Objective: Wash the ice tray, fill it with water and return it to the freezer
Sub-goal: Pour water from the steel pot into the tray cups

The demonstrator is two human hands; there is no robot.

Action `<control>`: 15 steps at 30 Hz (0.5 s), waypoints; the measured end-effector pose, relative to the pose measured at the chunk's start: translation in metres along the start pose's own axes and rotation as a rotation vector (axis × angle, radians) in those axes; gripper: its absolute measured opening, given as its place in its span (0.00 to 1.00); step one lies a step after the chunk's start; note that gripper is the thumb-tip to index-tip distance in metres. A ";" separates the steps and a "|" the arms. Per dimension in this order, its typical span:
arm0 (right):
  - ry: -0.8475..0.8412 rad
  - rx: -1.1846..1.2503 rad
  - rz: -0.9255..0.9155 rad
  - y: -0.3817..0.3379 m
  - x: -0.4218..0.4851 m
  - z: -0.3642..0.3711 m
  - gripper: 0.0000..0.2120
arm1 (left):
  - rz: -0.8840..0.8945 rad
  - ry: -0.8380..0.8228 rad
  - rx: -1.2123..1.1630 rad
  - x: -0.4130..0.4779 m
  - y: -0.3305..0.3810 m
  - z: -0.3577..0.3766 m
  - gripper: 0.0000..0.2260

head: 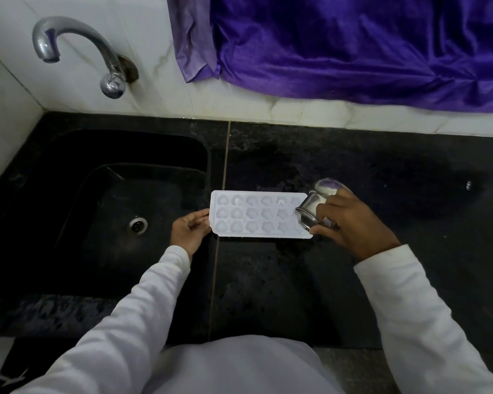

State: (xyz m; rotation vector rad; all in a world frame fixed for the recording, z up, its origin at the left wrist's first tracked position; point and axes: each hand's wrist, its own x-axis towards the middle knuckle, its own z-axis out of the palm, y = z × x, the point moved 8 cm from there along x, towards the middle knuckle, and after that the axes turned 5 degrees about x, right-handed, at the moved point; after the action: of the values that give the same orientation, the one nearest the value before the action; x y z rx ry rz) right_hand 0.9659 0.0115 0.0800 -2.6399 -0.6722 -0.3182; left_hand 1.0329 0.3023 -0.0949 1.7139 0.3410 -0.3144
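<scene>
Fingers (323, 213) of the right hand (353, 226) curl round a small steel cup (310, 206) tipped over the white plastic heart-celled ice tray (256, 220), whose left edge the left hand (188, 230) pinches. Filling looks to be the step in hand (no stream shows); next needs a level carry. It lies on the black stone bench (296, 280) beside the dark sink (69, 180), purple cloth (353, 52) behind.
</scene>
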 end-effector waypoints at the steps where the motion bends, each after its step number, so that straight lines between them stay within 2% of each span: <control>1: 0.002 -0.004 -0.001 0.000 0.000 -0.001 0.18 | 0.001 0.000 0.001 0.000 0.000 0.000 0.13; 15: -0.008 -0.002 0.022 0.005 -0.005 0.003 0.19 | -0.004 -0.005 -0.017 0.001 -0.001 0.000 0.12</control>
State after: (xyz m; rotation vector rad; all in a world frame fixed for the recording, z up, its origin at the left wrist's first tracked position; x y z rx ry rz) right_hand 0.9648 0.0068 0.0746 -2.6503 -0.6459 -0.3021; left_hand 1.0329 0.3028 -0.0963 1.6961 0.3430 -0.3178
